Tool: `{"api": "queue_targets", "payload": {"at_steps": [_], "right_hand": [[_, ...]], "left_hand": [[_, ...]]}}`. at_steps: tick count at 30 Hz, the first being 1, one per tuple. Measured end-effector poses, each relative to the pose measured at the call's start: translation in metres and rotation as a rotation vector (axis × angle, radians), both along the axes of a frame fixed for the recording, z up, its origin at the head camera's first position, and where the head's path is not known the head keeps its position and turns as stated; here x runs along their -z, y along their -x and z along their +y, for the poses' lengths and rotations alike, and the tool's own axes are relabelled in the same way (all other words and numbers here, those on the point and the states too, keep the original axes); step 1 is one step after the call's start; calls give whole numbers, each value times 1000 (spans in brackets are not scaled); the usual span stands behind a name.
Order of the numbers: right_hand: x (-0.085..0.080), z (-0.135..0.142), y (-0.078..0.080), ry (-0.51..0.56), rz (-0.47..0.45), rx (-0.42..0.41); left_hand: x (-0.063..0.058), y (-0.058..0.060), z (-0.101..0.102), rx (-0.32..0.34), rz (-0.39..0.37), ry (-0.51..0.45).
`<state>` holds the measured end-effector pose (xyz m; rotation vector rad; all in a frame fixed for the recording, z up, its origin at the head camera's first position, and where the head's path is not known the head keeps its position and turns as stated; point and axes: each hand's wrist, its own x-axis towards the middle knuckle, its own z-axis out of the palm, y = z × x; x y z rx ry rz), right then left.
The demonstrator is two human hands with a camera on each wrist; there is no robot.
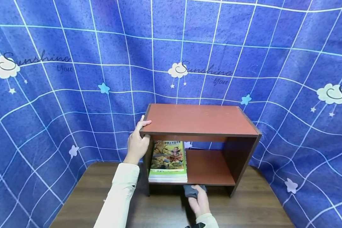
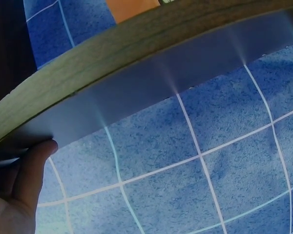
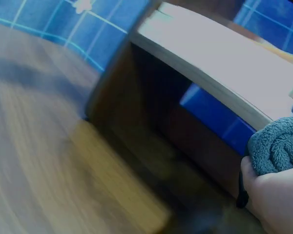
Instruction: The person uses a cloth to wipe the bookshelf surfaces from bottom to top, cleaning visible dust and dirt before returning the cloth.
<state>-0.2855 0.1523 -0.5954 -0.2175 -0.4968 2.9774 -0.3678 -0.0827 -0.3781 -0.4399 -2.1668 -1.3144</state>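
Note:
A small brown wooden shelf (image 1: 199, 118) with a reddish top stands on the table. At its upper left corner, my left hand (image 1: 137, 142) grips the side panel, with a finger over the top edge. The left wrist view shows part of that hand (image 2: 27, 180) against the panel. Low at the front, my right hand (image 1: 200, 204) holds a folded grey-blue towel (image 1: 189, 191) at the front edge of the lower board (image 1: 209, 164). In the right wrist view the rolled layers of the towel (image 3: 278, 146) show above the thumb.
A stack of picture books (image 1: 168, 158) lies on the left half of the lower board. Under the shelf is a wood-grain table (image 1: 102, 186). A blue grid-patterned curtain (image 1: 102, 63) with clouds and stars hangs behind and at both sides.

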Motion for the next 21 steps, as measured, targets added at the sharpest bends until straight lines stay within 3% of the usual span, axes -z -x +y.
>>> {"api": "queue_targets", "payload": {"at_steps": [7,14,21], "right_hand": [[4,-38,4,13,26,-70],[6,-73,6,-47,8,-117],[2,-107,10,-39,-11,-154]], "left_hand": [[2,1,1,-5,2,6],[3,-2,-2,-19,5,-1],[2,-1,0,-16,14,8]]}}
